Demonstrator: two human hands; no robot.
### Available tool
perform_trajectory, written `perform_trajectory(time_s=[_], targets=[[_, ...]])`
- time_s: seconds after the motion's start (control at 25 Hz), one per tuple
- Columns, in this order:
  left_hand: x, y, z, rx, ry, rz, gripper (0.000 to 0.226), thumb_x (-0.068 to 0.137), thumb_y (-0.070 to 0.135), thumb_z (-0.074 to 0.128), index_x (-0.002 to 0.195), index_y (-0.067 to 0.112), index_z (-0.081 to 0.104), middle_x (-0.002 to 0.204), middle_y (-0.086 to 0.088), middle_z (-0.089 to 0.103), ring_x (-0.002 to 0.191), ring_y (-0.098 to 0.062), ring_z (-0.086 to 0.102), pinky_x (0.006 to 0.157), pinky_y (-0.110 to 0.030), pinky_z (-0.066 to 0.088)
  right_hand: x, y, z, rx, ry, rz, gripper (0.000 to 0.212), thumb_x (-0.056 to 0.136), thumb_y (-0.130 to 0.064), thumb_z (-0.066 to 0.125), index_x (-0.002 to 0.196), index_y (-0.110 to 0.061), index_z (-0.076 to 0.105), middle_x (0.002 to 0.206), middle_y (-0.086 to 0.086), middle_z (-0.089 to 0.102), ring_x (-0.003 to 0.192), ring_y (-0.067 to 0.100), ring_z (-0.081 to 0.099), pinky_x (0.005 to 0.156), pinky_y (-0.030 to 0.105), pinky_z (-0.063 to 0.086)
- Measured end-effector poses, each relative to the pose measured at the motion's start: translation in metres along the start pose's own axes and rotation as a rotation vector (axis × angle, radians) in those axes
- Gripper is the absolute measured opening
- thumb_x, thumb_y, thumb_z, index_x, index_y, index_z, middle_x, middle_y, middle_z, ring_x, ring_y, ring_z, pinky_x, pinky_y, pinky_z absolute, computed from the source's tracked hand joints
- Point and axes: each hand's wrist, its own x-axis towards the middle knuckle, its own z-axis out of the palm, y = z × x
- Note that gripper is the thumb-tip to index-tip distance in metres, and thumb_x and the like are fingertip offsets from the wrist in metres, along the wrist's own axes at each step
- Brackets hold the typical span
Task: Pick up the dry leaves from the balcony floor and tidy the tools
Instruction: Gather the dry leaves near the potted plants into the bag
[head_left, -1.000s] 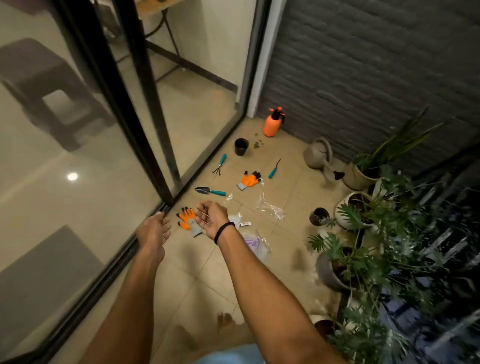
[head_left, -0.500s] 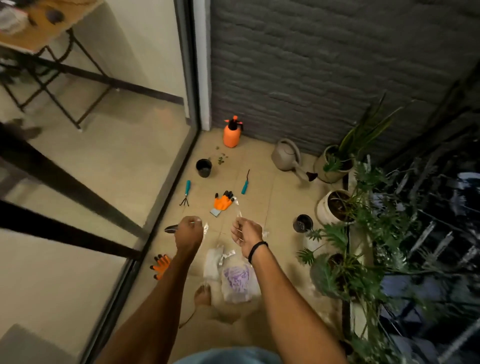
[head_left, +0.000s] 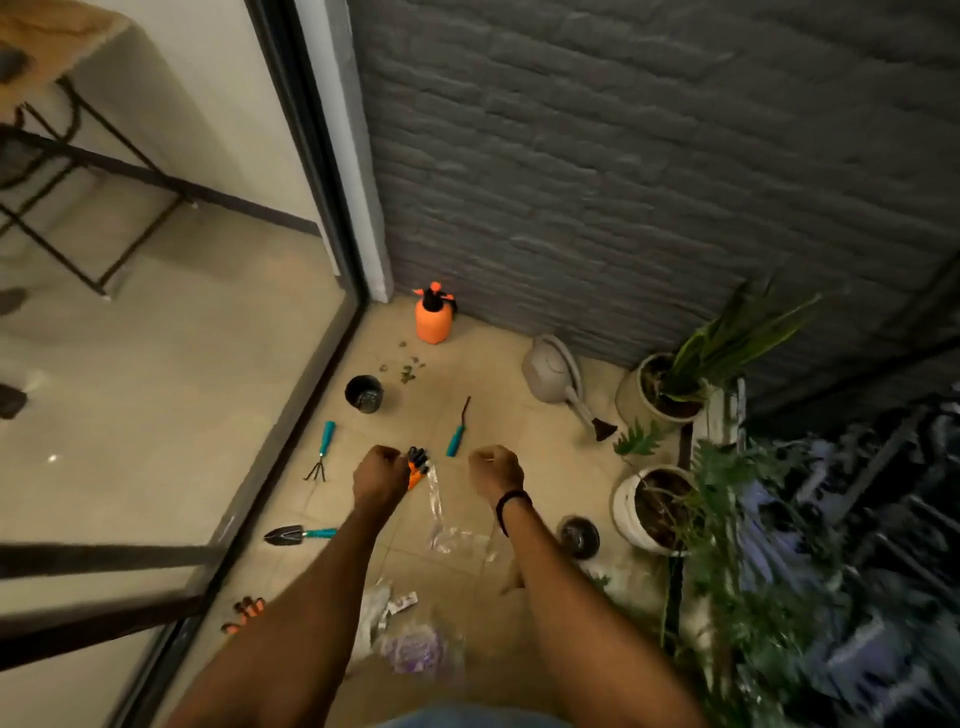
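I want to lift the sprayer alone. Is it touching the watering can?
Apart. The head view shows a stretch of bare floor between the orange sprayer and the watering can.

seemingly dry leaves (head_left: 408, 372) lie scattered beyond rake (head_left: 327, 437) and trowel (head_left: 291, 534).

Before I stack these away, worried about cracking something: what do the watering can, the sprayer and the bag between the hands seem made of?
The watering can looks like matte grey-beige plastic, dull without glints, though painted metal is possible. The sprayer seems smooth orange plastic, with a black pump top. The bag is thin clear film, see-through, crinkled, catching highlights.
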Motion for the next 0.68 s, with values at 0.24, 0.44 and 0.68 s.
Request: perform_trajectory(time_s=[0.24, 0.44, 0.68], targets=[[0.049, 0.096, 0.041, -0.132, 0.122, -0.145, 0.024, 0.101, 0.019, 0.055, 0.119, 0.004, 0.06, 0.095, -0.005, 0.065, 0.061, -0.002, 0.053, 0.043, -0.006, 0.037, 0.113, -0.063, -0.05, -0.296, -0.098, -0.119, 0.022, 0.093, -0.021, 0.054, 0.104, -0.007, 0.068, 0.112, 0.011, 0.069, 0.108, 0.03, 0.062, 0.089, 0.033, 0.049], [0.126, 0.135, 0.044, -0.088, 0.271, -0.126, 0.033, 0.099, 0.025, 0.058, 0.129, 0.01, 0.055, 0.121, -0.016, 0.06, 0.08, -0.014, 0.058, 0.068, -0.014, 0.046, 0.194, -0.13, -0.027, -0.49, -0.171, -0.256, 0.016, 0.089, -0.022, 0.063, 0.099, -0.01, 0.065, 0.108, 0.008, 0.069, 0.106, 0.027, 0.062, 0.089, 0.032, 0.049], [0.268, 0.139, 0.07, -0.099, 0.352, -0.211, 0.044, 0.095, 0.021, 0.066, 0.135, 0.011, 0.051, 0.127, -0.018, 0.053, 0.113, -0.032, 0.055, 0.095, -0.042, 0.046, 0.316, -0.189, 0.048, -0.649, -0.205, -0.44, 0.031, 0.09, -0.023, 0.065, 0.116, -0.006, 0.063, 0.119, 0.014, 0.063, 0.114, 0.029, 0.056, 0.096, 0.034, 0.043]])
